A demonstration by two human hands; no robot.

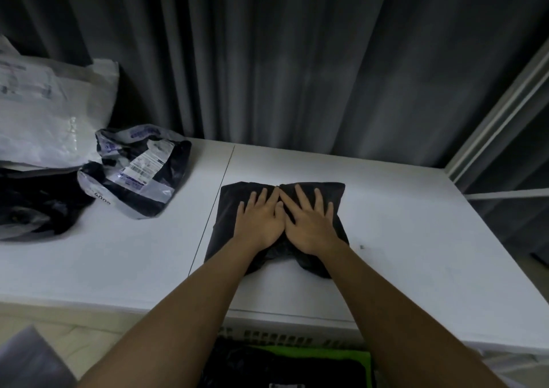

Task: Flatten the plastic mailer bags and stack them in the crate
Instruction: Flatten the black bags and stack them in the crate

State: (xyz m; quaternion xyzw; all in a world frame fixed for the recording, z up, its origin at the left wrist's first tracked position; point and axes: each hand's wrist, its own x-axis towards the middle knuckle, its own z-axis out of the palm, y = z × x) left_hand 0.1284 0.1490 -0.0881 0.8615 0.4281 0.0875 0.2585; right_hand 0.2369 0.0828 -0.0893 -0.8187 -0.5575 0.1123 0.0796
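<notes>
bag (234,197): thin, limp, slick; under fingers
left hand (261,220): fingers straight, pressing flat
right hand (309,224): same
grab: probably edges beyond fingertips
crate (297,335): below wrists

- Under our fingers (261,197) we see a black mailer bag (234,206) of thin plastic, matt and only faintly creased.
- Left of our fingers lies a crumpled mailer (139,177), glossy plastic with a paper-looking printed label.
- Further left of it we see a pale bag (44,105), smooth plastic with a soft sheen, and a black crumpled bag (32,206), shiny in its folds.
- The table (416,224) beneath our fingers looks smooth, white and matt.
- Beyond our fingertips hangs a curtain (267,46) of grey cloth, matt and pleated.
- Nearer us than our fingers, we make out a white perforated crate (297,332), seemingly plastic.
</notes>
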